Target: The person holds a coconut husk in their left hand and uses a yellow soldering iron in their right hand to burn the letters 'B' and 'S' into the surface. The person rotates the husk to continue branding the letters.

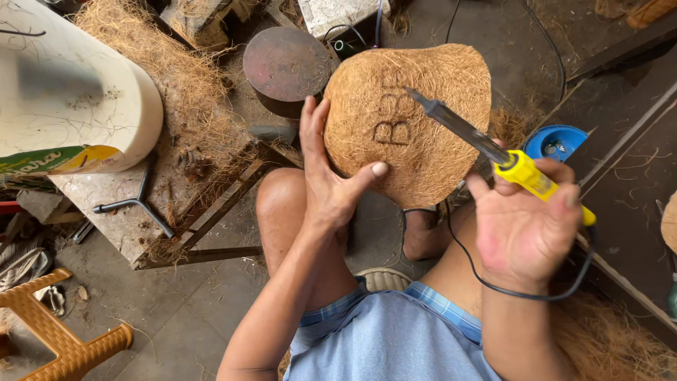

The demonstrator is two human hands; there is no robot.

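Observation:
My left hand (326, 185) grips the lower left edge of a rounded, brown coconut-fibre piece (423, 141), thumb on its front. Dark letters are burnt into its face. My right hand (525, 224) holds a soldering iron (493, 152) by its yellow handle. The iron's grey metal tip lies over the fibre piece, pointing up-left near the burnt letters; whether it touches is unclear. A black cord runs from the handle down around my right wrist. My bare knees sit below the piece.
A round rusty metal disc (285, 62) stands behind the fibre piece. A white plastic container (77, 92) lies at upper left amid loose fibre. A blue round tin (556, 141) sits at right. An orange plastic stool (49, 324) is at lower left.

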